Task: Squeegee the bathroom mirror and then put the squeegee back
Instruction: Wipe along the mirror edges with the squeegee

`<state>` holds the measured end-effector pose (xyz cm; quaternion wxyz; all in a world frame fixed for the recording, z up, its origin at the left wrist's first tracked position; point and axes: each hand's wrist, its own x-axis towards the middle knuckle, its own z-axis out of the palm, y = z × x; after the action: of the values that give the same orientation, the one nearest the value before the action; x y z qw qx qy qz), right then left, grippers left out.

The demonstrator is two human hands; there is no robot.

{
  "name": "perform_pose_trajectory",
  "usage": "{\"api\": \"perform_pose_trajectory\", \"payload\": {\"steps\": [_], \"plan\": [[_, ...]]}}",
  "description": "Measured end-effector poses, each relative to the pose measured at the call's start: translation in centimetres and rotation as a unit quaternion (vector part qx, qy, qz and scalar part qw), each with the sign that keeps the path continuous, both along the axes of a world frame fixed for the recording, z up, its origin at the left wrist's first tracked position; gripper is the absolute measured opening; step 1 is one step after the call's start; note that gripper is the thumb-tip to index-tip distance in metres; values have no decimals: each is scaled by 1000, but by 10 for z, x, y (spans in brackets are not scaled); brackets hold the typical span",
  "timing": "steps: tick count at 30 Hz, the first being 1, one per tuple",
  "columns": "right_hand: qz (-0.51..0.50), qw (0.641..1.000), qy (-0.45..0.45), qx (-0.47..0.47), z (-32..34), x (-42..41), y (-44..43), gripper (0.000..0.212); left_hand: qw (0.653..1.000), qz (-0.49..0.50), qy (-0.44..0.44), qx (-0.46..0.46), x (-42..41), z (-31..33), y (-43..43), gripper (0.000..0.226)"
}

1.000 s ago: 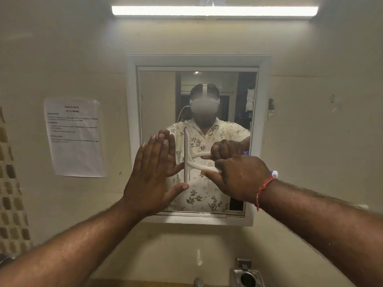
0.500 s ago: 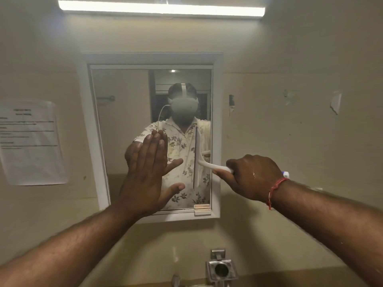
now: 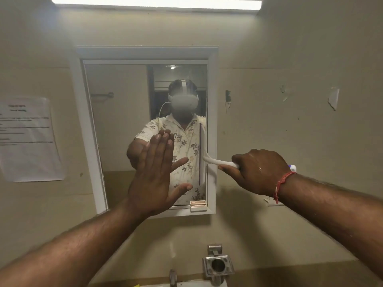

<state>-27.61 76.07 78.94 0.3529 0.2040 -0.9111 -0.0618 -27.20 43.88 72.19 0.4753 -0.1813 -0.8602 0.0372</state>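
Observation:
A white-framed bathroom mirror (image 3: 116, 129) hangs on the beige wall. My right hand (image 3: 257, 170) grips the handle of a white squeegee (image 3: 204, 154), whose blade stands vertical against the glass at the mirror's right edge. My left hand (image 3: 155, 175) is flat, fingers apart, palm toward the lower middle of the mirror; whether it touches the glass I cannot tell. A red thread band sits on my right wrist. The mirror reflects a person in a floral shirt.
A printed paper notice (image 3: 27, 139) is stuck to the wall at the left. A light bar (image 3: 155, 2) runs above the mirror. Below are a metal holder (image 3: 217, 264) and a tap (image 3: 172, 277). Torn tape bits (image 3: 333, 98) mark the right wall.
The squeegee has swept rightward across the glass, from the mirror's middle to its right edge. My left hand has kept its flat pose on the mirror. The view has shifted right.

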Motion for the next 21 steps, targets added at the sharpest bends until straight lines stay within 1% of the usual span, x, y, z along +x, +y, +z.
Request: {"api": "perform_pose_trajectory", "payload": {"steps": [13,18,21], "plan": [[-9,1000,-5,-1,-2,2,10,63,999,-25,-18,24,-6,0,7,117],[-18,1000,10,12,0,7,11,65,999,-27,-9,21,0,-1,-1,117],[-8,1000,26,-6,-6,4,11,67,1000,-11,0,14,5,-8,-12,120]]}}
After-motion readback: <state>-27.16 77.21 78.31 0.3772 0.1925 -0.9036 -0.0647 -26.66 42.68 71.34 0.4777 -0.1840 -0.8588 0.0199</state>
